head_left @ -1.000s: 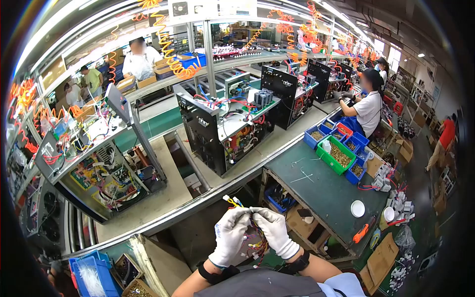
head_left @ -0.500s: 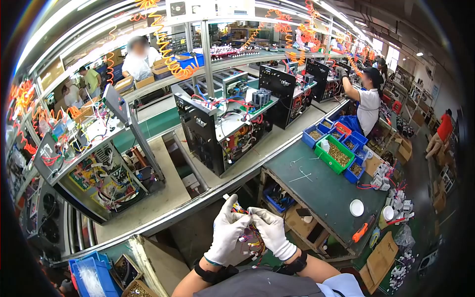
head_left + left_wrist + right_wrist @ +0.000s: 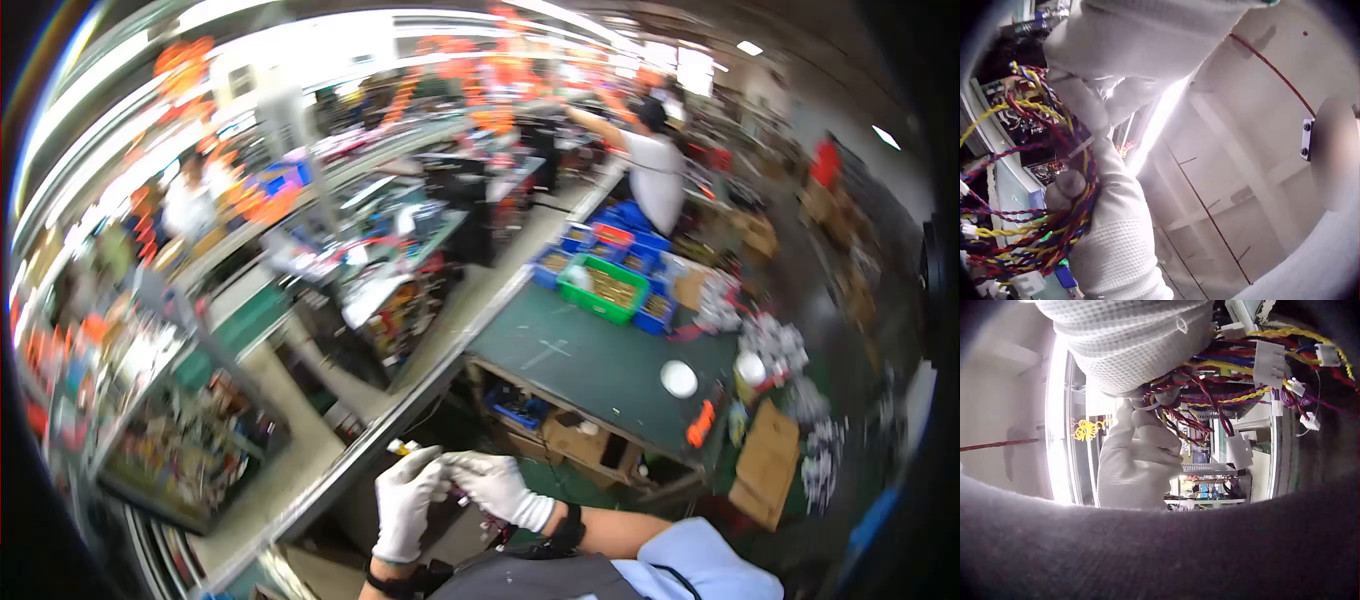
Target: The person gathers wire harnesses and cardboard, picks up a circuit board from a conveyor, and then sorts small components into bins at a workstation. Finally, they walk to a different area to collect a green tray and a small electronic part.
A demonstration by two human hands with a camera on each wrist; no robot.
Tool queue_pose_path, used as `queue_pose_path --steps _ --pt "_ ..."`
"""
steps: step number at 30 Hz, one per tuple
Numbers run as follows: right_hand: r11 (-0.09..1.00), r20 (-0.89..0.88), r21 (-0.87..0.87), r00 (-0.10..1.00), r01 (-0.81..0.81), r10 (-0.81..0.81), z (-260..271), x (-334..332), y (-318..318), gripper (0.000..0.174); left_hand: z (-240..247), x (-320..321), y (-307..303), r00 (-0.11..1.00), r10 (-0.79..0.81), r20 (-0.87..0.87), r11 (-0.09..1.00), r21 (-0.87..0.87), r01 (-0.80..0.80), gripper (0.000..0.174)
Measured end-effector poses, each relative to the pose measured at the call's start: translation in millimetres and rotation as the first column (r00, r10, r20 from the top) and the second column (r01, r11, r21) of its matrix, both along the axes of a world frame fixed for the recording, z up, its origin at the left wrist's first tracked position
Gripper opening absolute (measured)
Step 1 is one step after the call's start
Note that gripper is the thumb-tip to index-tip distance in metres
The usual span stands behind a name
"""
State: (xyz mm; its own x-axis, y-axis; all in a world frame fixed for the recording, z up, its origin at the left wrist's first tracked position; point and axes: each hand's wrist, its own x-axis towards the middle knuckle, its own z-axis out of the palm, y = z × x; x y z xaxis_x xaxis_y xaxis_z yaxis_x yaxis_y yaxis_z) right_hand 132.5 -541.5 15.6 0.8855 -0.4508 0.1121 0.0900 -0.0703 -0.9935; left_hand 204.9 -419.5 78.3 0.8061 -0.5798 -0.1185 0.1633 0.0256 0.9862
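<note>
Hands: left hand, right hand both gripping wire harness | white connectors plain only in wrist views

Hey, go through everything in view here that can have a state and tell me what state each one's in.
wire harness: bundled, held between both hands, connectors unplugged.
left hand: gloved, gripping the harness.
right hand: gloved, pinching the harness.
green bin: open, holding small parts.
orange tool: lying on the green bench, untouched.
</note>
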Motion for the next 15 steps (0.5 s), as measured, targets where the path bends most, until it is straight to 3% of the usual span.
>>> queue_pose_path --steps 3,5,7,8,9,11,12,13,15 --pt "0.983 0.032 -0.178 0.999 0.035 -0.029 9.5 -7.2 -5.6 0.023 -0.6 -3.0 -4.7 0.994 -0.049 0.103 0.999 0.001 0.049 0.021" --pt "0.996 0.142 -0.089 0.99 0.03 -0.017 -19.6 -0.1 -6.6 0.021 2.5 -11.8 -7.4 0.996 -0.066 0.053 0.994 0.089 0.061 0.018" --pt "0.921 -0.048 0.38 0.992 -0.087 0.113 24.3 -25.5 -15.7 0.019 1.4 -20.8 -16.9 0.953 -0.107 0.285 0.992 0.09 0.085 0.015" --pt "0.968 -0.089 0.25 0.994 -0.035 0.059 30.7 -33.4 -19.8 0.017 -6.0 -21.0 -19.0 0.963 -0.127 0.237 0.992 0.056 0.117 0.014" --pt "0.971 -0.101 0.239 0.995 0.004 0.021 29.5 -39.4 -21.8 0.017 -0.5 -27.0 -25.9 0.971 -0.117 0.21 0.993 0.03 0.113 0.015" --pt "0.979 -0.086 0.202 0.996 0.033 -0.016 17.3 -42.6 -28.6 0.017 11.7 -39.3 -39.3 0.919 -0.131 0.372 0.991 0.064 0.115 0.017" --pt "0.937 0.114 0.348 0.991 0.032 -0.076 -20.8 -27.5 -25.6 0.016 -0.6 -32.6 -36.7 0.972 -0.159 0.173 0.987 0.043 0.154 0.018" --pt "0.934 0.119 0.353 0.988 0.047 -0.094 -19.1 -32.3 -32.3 0.016 -3.5 -32.5 -38.8 0.972 -0.19 0.138 0.981 0.0 0.192 0.018" --pt "0.846 -0.057 0.527 0.997 0.079 -0.058 -16.0 -43.1 -46.8 0.019 -5.0 -40.5 -40.1 0.952 -0.28 0.122 0.958 0.102 0.268 0.017"
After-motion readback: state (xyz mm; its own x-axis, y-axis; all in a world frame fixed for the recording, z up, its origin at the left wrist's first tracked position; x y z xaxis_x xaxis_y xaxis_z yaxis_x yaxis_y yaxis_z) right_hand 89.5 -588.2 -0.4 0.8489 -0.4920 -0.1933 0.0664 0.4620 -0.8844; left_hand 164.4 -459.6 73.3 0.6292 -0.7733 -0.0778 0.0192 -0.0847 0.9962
